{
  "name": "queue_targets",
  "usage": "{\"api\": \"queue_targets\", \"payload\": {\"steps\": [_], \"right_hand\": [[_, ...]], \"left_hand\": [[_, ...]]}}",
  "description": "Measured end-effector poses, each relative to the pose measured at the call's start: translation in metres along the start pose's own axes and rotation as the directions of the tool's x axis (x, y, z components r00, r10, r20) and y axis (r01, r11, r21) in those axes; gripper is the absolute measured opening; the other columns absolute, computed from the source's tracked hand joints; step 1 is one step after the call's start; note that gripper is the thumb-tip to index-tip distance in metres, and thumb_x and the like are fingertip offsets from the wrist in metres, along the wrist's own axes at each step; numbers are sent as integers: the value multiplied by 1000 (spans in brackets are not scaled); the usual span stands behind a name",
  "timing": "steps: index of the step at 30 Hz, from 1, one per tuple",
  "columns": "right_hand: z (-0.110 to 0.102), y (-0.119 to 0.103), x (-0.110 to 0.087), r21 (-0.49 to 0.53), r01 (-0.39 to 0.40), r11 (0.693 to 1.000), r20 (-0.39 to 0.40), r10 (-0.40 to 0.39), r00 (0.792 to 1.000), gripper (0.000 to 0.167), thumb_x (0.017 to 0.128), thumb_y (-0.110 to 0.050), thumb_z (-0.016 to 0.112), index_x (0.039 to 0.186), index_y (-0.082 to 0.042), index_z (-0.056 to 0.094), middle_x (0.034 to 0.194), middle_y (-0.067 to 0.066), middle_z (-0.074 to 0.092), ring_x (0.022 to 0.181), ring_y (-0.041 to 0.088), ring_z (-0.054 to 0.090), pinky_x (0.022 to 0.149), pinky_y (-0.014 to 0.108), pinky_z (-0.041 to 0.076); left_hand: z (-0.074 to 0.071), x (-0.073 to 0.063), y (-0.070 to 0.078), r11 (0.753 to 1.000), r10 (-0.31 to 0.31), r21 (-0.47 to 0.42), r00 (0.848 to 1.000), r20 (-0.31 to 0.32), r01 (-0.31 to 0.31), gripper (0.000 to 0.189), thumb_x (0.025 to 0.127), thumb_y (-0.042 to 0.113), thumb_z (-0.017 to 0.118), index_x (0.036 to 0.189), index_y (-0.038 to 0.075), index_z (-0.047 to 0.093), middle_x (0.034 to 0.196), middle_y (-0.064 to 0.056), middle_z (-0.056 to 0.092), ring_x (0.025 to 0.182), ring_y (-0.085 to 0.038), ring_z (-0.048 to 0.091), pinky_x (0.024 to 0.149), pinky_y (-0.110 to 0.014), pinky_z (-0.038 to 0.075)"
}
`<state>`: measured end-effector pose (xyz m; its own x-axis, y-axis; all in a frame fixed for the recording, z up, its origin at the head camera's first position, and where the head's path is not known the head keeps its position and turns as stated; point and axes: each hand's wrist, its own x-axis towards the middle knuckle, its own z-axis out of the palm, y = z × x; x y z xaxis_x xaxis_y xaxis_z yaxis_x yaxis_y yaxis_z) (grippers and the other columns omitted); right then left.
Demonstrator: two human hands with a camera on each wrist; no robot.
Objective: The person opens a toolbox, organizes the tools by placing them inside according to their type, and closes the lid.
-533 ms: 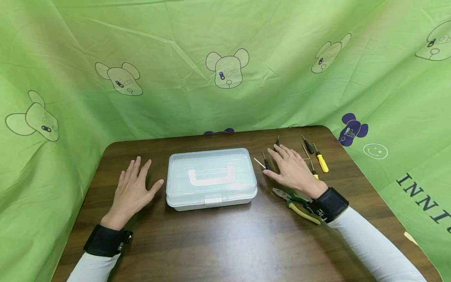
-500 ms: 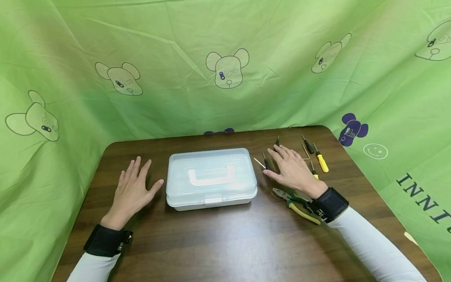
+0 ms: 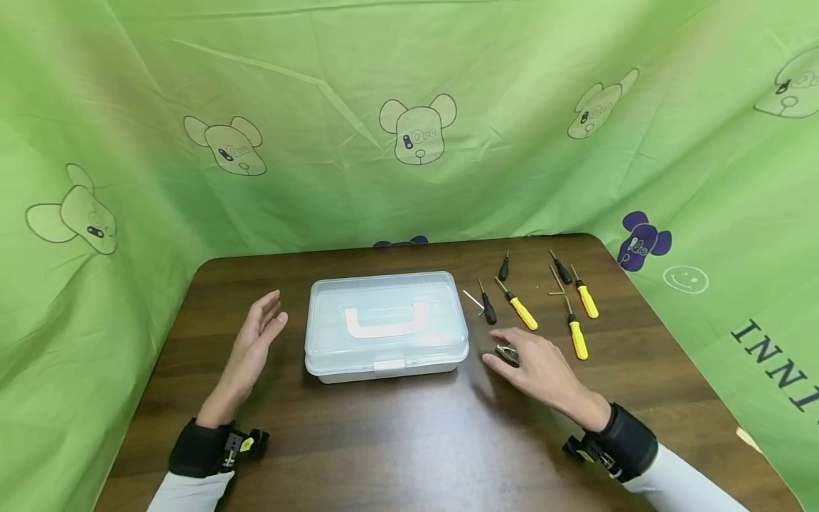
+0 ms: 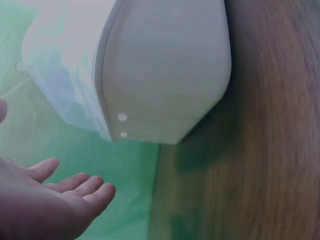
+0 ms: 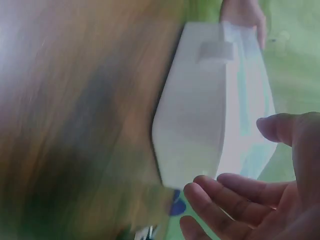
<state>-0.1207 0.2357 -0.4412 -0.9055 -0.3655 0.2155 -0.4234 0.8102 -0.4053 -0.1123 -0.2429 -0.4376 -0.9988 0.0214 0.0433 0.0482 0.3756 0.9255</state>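
Observation:
A lidded plastic box (image 3: 384,355) with a clear top and a white handle (image 3: 387,329) lies closed on the brown table (image 3: 409,441). To its left my left hand (image 3: 246,352) is raised with relaxed fingers, apart from the box. My right hand (image 3: 544,373) is off the box's right side, over the pliers (image 3: 508,354), whose handles it hides in the head view. Fingers and thumb of the right hand (image 5: 250,205) look spread in the right wrist view, with nothing between them. I cannot tell whether it touches the pliers.
Behind the right hand lie yellow-handled screwdrivers (image 3: 578,338), black-handled screwdrivers (image 3: 489,311), a hex key (image 3: 559,281) and a thin white piece (image 3: 472,298). A green printed cloth (image 3: 307,178) hangs around the back and sides of the table.
My right hand has moved from over the screwdrivers toward me, now covering most of the pliers and uncovering a yellow screwdriver. My left hand has turned onto its side. The view has shifted slightly.

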Motion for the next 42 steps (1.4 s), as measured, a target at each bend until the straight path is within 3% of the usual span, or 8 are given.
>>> {"api": "queue_targets", "payload": {"steps": [3,6,9,15,18,27,35,42], "right_hand": [[7,-21,-15,170,-11,985,60,1,998,42,98,-35,78,126,-5,74,114,6,79,103,24,75,86,48,61],[14,-36,-21,332,-54,942,164,-1,987,46,99,-37,76,127,-1,72,108,2,79,98,17,76,87,42,61],[21,-44,-23,402,-113,909,253,9,967,49,101,-39,73,129,0,70,109,1,79,98,14,75,88,38,62],[30,-51,-22,468,-184,864,322,27,946,51,101,-39,73,133,0,68,119,6,78,98,14,75,86,29,61],[35,-54,-19,540,-218,813,366,7,930,55,103,-36,71,138,6,63,123,11,76,104,19,73,89,26,59],[48,-60,-12,643,-267,718,419,-37,907,57,105,-29,68,146,9,55,128,14,73,113,24,70,92,24,55],[66,-71,-5,749,-409,521,489,-18,872,58,108,-25,63,148,14,47,135,26,68,116,30,71,86,32,62],[75,-74,-2,783,-485,388,530,-9,848,58,109,-24,60,147,17,46,134,28,68,116,31,72,83,33,63]], "left_hand": [[13,0,4,972,20,-234,1000,-1,-20,66,115,34,45,168,5,17,175,-13,19,162,-32,16,126,-30,25],[24,2,8,937,54,-343,998,-37,-63,63,115,26,44,167,3,17,174,-10,20,162,-30,15,119,-17,27],[31,4,10,919,63,-385,996,-66,-84,62,114,22,44,167,3,17,174,-9,19,162,-30,14,123,-21,24],[36,9,11,918,44,-391,996,-75,-70,63,113,20,45,167,1,18,174,-11,19,162,-31,13,129,-34,18],[39,11,11,913,44,-401,996,-80,-73,62,113,18,45,167,1,18,174,-11,19,162,-31,12,129,-35,18],[45,19,10,907,42,-417,997,-68,-67,62,113,17,44,166,0,18,174,-12,18,162,-30,13,131,-50,10],[51,28,7,882,30,-468,999,-45,-48,62,113,18,42,166,-1,16,174,-14,17,162,-26,14,132,-45,9],[55,31,3,867,27,-494,997,-73,-60,61,112,14,41,165,-3,17,174,-15,18,162,-27,14,132,-42,11]]}}
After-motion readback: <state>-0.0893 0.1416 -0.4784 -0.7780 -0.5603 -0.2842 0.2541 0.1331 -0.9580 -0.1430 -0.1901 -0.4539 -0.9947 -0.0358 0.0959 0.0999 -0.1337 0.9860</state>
